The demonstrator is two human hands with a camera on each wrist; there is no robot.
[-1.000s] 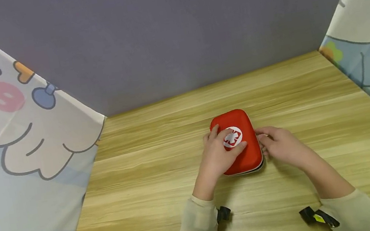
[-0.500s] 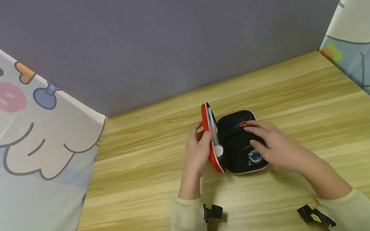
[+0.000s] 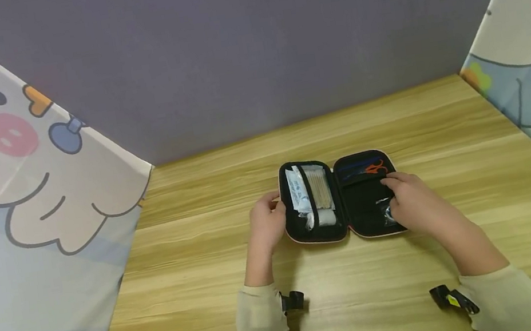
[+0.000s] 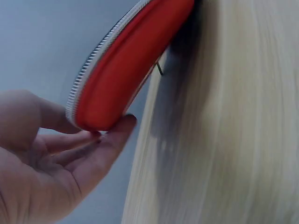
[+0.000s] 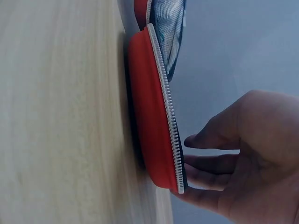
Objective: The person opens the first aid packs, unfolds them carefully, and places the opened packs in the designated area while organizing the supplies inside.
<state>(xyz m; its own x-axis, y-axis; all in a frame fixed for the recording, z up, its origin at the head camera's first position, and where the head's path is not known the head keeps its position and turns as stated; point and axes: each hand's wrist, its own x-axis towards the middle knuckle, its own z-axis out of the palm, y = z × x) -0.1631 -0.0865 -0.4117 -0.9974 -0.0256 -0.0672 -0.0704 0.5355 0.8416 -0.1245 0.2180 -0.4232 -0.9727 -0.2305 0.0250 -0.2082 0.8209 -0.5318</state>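
Note:
A red first aid kit [image 3: 361, 196] lies unfolded, black lining upward, in the head view. My left hand [image 3: 265, 224] holds the outer edge of its left half, thumb at the rim and fingers against the red shell [image 4: 121, 70], which slants above the table in the left wrist view. Near the right rim is my right hand [image 3: 420, 204], fingertips at the zipper edge [image 5: 168, 112] and thumb raised. Under an elastic strap on the left sit white printed packets [image 3: 296, 189], cotton swabs [image 3: 320, 188] and a white roll [image 3: 325, 217]. Orange-handled scissors [image 3: 375, 167] fill the right half's upper pocket.
A clear-wrapped round item [image 3: 388, 212] is partly hidden by the right hand. The wood-grain table [image 3: 198, 268] meets a grey back panel [image 3: 247, 47]. Cartoon-printed cloths [image 3: 91, 181] stand at both sides. Each wrist wears a small black camera [image 3: 293, 301].
The first aid kit has gone from closed to unfolded, its lid swung left by the left hand. The right hand has shifted from over the contents toward the right rim.

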